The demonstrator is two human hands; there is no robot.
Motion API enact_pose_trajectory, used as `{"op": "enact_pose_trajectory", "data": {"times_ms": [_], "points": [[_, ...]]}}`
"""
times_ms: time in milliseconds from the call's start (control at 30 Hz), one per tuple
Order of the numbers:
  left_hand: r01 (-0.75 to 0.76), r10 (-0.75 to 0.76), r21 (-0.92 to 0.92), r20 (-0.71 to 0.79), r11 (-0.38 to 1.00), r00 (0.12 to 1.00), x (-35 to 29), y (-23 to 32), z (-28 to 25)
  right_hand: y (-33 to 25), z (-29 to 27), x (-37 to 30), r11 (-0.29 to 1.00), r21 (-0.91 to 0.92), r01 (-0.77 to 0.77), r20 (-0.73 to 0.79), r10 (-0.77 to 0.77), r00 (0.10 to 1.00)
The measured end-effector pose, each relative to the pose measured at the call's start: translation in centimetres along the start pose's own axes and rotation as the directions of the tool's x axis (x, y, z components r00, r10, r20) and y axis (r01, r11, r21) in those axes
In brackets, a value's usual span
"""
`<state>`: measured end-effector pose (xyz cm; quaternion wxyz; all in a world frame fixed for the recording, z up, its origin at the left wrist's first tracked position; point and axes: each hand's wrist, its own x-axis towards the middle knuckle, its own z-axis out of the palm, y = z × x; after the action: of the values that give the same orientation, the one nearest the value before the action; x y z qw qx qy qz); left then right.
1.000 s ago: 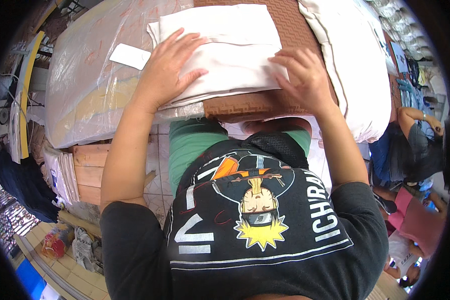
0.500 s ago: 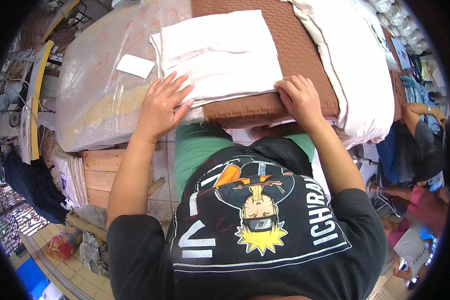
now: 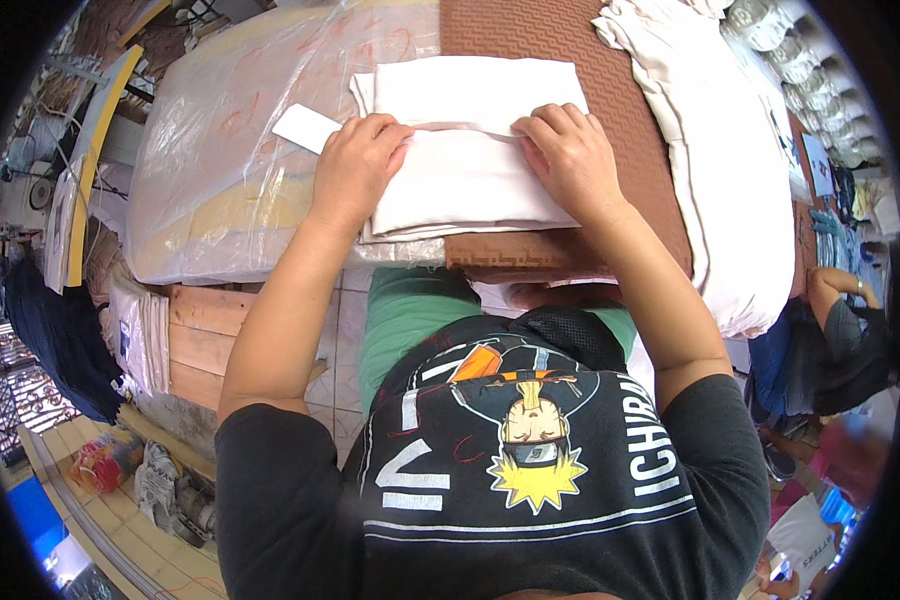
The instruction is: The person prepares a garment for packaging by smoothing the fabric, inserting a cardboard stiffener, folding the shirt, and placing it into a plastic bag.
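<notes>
A folded white garment or cloth lies in front of me, partly on a brown textured mat and partly on a plastic-wrapped surface. Across its middle runs a fold edge. At the left end of that edge my left hand is closed, fingertips pinching the fabric. My right hand pinches the same edge at its right end, its fingers curled down. A flat white card rests on the plastic, just left of the cloth and beside my left hand.
To the left stretches the clear plastic-wrapped surface. A long pile of white cloth hangs over the table's right side. Beneath on the left are wooden boards. Another person's arm shows at far right.
Both hands have moved from the cloth's near edge to its middle fold and closed there. My left hand went from spread fingers to a pinch. The whole view has shifted slightly.
</notes>
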<state>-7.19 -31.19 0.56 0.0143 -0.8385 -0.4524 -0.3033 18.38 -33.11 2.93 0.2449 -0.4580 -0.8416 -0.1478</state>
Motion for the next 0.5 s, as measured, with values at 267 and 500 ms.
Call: {"op": "enact_pose_trajectory", "data": {"times_ms": [267,500], "points": [[0.001,-0.002,-0.006,-0.094,1.0,0.996,-1.2,-1.3,0.0,-0.8,0.1,0.7,0.998,0.061,0.002,-0.033,0.0,0.999],[0.036,-0.035,0.004,-0.17,0.999,0.985,-2.1,-1.3,-0.8,-3.1,2.4,3.2,0.998,0.027,0.062,-0.005,-0.062,0.998]]}}
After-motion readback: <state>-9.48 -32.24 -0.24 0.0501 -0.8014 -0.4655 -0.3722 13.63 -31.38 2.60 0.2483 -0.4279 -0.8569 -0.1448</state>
